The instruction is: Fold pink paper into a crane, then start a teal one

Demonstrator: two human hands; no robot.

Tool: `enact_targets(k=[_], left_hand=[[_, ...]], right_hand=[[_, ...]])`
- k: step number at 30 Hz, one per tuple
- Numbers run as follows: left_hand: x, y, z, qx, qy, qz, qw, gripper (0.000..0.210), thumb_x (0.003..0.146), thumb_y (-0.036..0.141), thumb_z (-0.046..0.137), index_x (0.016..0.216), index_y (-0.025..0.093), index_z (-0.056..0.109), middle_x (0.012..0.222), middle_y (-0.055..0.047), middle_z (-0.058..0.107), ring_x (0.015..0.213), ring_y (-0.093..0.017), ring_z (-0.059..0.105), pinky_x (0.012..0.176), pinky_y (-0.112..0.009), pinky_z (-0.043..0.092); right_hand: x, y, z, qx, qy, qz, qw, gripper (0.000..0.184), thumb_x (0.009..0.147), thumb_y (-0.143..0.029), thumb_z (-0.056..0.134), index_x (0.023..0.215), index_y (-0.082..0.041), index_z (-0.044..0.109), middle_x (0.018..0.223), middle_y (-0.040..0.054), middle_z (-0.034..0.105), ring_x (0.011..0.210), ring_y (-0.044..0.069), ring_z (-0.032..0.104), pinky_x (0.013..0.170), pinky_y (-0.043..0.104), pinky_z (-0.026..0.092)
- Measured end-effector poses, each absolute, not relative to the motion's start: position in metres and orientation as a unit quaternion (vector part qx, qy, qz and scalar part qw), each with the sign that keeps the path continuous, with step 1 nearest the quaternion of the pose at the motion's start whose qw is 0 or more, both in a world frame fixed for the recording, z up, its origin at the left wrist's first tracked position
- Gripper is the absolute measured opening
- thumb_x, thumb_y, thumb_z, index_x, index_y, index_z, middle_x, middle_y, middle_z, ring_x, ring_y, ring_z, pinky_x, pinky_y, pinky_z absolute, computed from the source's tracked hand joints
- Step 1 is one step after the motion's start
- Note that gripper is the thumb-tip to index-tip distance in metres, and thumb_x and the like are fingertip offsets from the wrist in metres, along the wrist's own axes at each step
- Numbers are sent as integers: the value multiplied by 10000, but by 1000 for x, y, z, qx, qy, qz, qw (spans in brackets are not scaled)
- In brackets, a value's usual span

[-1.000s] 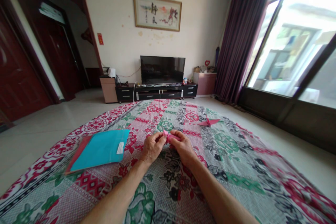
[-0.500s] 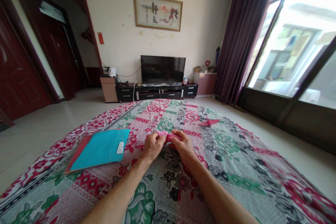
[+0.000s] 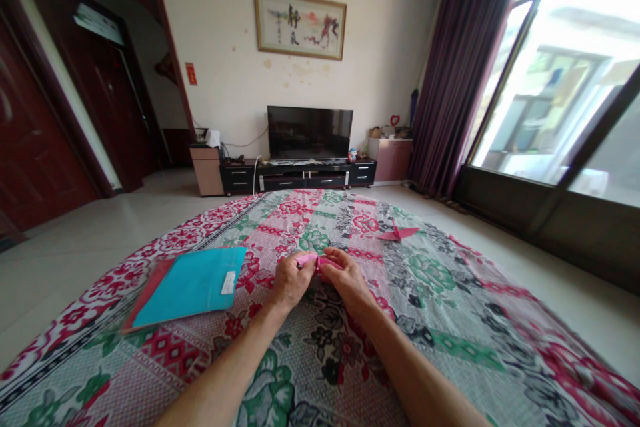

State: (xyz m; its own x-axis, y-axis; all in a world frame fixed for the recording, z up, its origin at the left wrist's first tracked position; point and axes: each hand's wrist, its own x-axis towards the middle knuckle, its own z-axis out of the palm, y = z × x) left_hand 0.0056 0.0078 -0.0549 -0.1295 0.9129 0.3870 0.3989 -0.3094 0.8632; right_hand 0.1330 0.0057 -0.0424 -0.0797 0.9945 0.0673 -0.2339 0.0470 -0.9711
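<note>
Your left hand and right hand each pinch the pink paper, thumb closed against fingers, over the middle of the floral tablecloth. A folded pink figure lies far right; a blue sheet lies left.

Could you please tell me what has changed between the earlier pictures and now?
The folded pink paper now extends leftward into the fingers of the left hand; a second ago its tip pointed up between the hands. That hand and the right hand kept their hold; the paper crane and blue packet stayed put.
</note>
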Motion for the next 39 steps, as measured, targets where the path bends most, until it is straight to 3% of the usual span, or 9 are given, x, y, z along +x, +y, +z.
enact_targets(k=[9, 18, 26, 39], left_hand=[[8, 4, -52, 600, 553, 522, 248, 321, 779, 278, 526, 1038, 140, 656, 1001, -91, 702, 921, -188, 652, 817, -265, 500], [8, 10, -60, 609, 537, 537, 229, 262, 805, 272, 482, 926, 178, 693, 926, -71, 720, 894, -183, 657, 811, -274, 500], [8, 13, -64, 612, 528, 541, 233, 276, 819, 279, 454, 943, 190, 684, 920, -53, 718, 891, -177, 650, 804, -271, 490], [15, 6, -53, 603, 544, 541, 219, 268, 775, 221, 477, 938, 185, 687, 949, -70, 714, 929, -193, 638, 839, -281, 471]], right_hand=[[133, 8, -46, -401, -491, 560, 534, 383, 574, -226, 672, 944, -166, 594, 758, 10, 675, 567, 101, 544, 524, 210, 413], [132, 8, -48, -404, -481, 558, 543, 406, 581, -273, 688, 957, -163, 581, 771, 13, 672, 606, 115, 569, 567, 225, 455], [131, 8, -47, -396, -477, 555, 555, 410, 567, -273, 700, 944, -170, 578, 764, 18, 665, 637, 127, 587, 578, 232, 478], [131, 7, -46, -409, -480, 540, 558, 390, 563, -222, 631, 947, -169, 596, 720, -2, 658, 540, 97, 530, 515, 208, 430]])
